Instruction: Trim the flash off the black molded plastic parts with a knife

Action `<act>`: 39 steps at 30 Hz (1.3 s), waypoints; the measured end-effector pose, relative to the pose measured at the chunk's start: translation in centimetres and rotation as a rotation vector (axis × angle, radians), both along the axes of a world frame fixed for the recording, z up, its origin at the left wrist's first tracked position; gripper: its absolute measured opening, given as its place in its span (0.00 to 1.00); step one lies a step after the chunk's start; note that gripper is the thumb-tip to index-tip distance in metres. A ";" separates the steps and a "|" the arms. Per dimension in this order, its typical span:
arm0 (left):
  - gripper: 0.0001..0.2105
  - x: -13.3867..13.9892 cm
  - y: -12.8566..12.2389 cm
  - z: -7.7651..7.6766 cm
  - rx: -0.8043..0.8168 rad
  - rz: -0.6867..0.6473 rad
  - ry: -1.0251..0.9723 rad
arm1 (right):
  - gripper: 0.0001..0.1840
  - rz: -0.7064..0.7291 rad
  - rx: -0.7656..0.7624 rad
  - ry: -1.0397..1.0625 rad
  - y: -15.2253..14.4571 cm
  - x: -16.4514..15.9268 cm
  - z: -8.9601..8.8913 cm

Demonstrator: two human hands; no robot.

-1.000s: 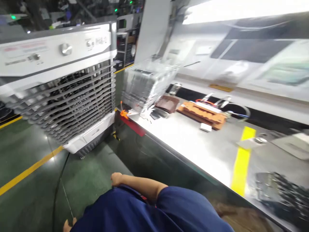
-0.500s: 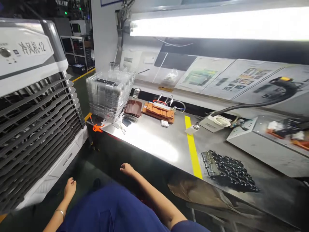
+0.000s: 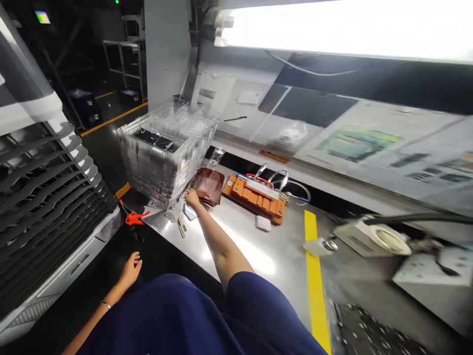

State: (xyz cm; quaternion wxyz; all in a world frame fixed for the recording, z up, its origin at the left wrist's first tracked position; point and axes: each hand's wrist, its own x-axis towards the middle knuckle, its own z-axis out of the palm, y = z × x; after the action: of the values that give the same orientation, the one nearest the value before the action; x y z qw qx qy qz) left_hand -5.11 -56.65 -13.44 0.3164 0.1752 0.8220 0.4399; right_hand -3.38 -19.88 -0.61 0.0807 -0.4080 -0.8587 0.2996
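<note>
My right hand (image 3: 191, 198) reaches over the bench between a stack of clear plastic trays (image 3: 148, 167) and some brown glossy sheets (image 3: 208, 186). Just below it lies a flat phone-like object (image 3: 189, 212). The fingers are small and blurred, so any contact or hold there cannot be made out. My left hand (image 3: 131, 268), with a bracelet at its wrist, hangs below the bench edge. Its fingers are loosely bent and apart, with nothing in them. Small metal tools (image 3: 181, 227) lie near the bench's front edge. An orange air blow gun (image 3: 136, 218) hangs at the bench corner.
An orange fixture (image 3: 254, 197) with hoses stands at mid-bench beside a small white block (image 3: 263, 223). A white bottle (image 3: 320, 246) stands by the yellow tape (image 3: 314, 296). Black parts (image 3: 369, 328) lie at lower right. A slatted air cooler (image 3: 48, 197) borders the left.
My right hand has moved forward from below the bench edge to the items beside the tray stack. The left hand has shifted right and up. The view has turned left and closer to the bench.
</note>
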 end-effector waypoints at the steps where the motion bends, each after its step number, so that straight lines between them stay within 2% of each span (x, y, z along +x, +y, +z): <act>1: 0.16 0.6 1.0 0.5 0.002 0.034 -0.023 | 0.18 0.003 -0.061 0.044 1.2 -0.6 0.2; 6: 0.17 3.1 5.6 3.7 0.044 0.168 -0.188 | 0.18 -0.063 -0.388 0.231 5.4 -1.6 0.0; 10: 0.20 4.0 10.5 6.9 0.163 0.159 -0.406 | 0.18 -0.177 -0.608 0.364 6.0 1.1 -0.1; 12: 0.22 4.0 13.7 8.4 0.237 0.106 -0.531 | 0.20 -0.216 -0.721 0.438 4.9 4.1 -0.1; 15: 0.26 3.3 18.8 10.2 0.316 0.003 -0.709 | 0.21 -0.251 -0.883 0.538 1.4 10.0 -0.1; 17: 0.29 2.7 21.7 10.6 0.327 -0.066 -0.801 | 0.21 -0.283 -0.971 0.582 -1.7 13.7 -0.2; 20: 0.25 2.3 24.3 10.6 0.341 -0.137 -0.844 | 0.21 -0.365 -1.053 0.626 -6.1 17.7 -0.1; 24: 0.20 2.8 24.8 10.5 0.367 -0.259 -0.822 | 0.23 -0.448 -1.082 0.670 -9.4 20.8 0.2; 27: 0.22 3.9 23.9 10.8 0.378 -0.378 -0.807 | 0.22 -0.514 -1.005 0.697 -10.0 21.9 0.2; 29: 0.24 4.8 22.9 11.0 0.375 -0.466 -0.802 | 0.23 -0.548 -0.969 0.718 -9.8 22.1 0.3; 33: 0.24 6.0 20.4 11.3 0.317 -0.718 -0.817 | 0.28 -0.531 -0.991 0.750 -8.7 21.4 0.7; 36: 0.23 5.7 18.7 11.3 0.261 -0.893 -0.802 | 0.28 -0.557 -0.943 0.807 -7.6 21.2 1.2; 39: 0.21 4.6 17.4 11.0 0.232 -0.974 -0.726 | 0.26 -0.594 -0.853 0.847 -6.8 21.5 1.6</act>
State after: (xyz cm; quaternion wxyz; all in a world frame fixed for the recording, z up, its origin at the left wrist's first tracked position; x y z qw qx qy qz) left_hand -0.48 -39.25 -2.41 0.7195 0.4028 0.4340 0.3629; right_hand 18.15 -26.69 1.01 0.3212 -0.4703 -0.4106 0.7121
